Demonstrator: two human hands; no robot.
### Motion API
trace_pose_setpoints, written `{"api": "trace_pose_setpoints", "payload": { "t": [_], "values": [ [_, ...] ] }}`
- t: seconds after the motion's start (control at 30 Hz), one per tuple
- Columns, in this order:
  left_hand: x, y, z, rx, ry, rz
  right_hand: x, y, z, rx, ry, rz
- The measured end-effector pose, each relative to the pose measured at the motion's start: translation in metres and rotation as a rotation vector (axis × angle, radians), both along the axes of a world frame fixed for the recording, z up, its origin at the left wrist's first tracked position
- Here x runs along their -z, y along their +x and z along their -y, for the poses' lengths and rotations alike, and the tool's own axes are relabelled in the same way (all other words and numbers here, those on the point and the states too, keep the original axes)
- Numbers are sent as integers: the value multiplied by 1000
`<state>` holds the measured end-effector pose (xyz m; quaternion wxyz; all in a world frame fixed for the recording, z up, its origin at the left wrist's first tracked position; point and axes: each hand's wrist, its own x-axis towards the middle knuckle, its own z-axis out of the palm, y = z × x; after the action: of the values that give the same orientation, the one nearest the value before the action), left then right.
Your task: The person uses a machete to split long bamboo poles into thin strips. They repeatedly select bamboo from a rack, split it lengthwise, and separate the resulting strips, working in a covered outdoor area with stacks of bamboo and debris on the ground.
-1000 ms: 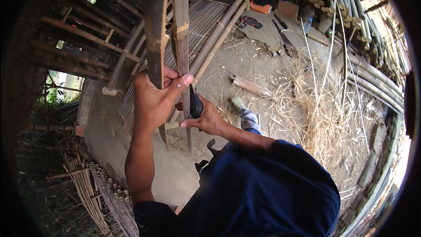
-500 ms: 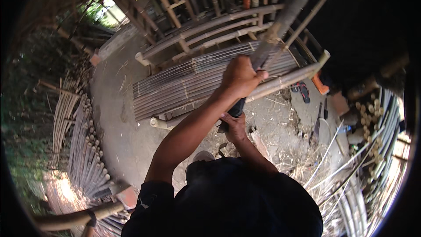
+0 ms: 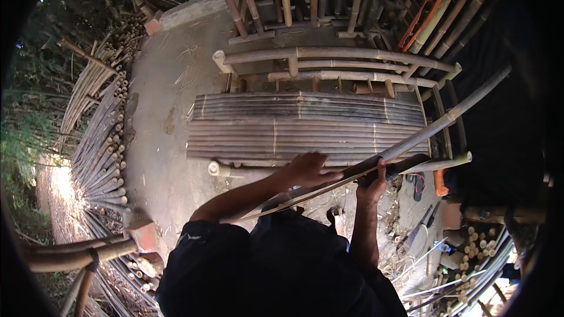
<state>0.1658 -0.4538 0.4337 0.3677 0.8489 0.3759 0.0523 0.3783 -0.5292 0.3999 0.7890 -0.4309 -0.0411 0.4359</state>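
A long grey-brown bamboo pole (image 3: 426, 134) slants across in front of me, from the upper right down to my body. A thin pale strip or edge runs along its lower end. My left hand (image 3: 306, 170) is beside the pole's lower part, fingers stretched and apart, slightly blurred, holding nothing. My right hand (image 3: 372, 186) is closed around the dark handle of a tool, its thumb up against the pole. The tool's dark, blade-like part (image 3: 411, 163) points right beneath the pole; it looks like a machete, but the pole partly hides it.
A bamboo bench (image 3: 247, 138) with a slatted seat stands just ahead. Bamboo frames (image 3: 317, 0) lean behind it. Stacked poles lie at left (image 3: 103, 161) and lower right (image 3: 479, 243). Sandals (image 3: 418, 186) and long-handled tools (image 3: 424, 217) lie on the ground at right.
The pole has swung down from a steep tilt to a lower slant toward the right. My left hand has let go of it and moved down and nearer; my right hand has moved right.
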Motion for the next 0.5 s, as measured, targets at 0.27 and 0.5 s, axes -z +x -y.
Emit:
{"api": "trace_pose_setpoints", "payload": {
  "t": [0.27,0.5],
  "values": [
    [44,-58,-95,-238,149,-96,63,-17,-137,63,-138,-219],
    [101,-99,-205,16,-199,-225,134,-53,-229,260,-376,-348]
  ]
}}
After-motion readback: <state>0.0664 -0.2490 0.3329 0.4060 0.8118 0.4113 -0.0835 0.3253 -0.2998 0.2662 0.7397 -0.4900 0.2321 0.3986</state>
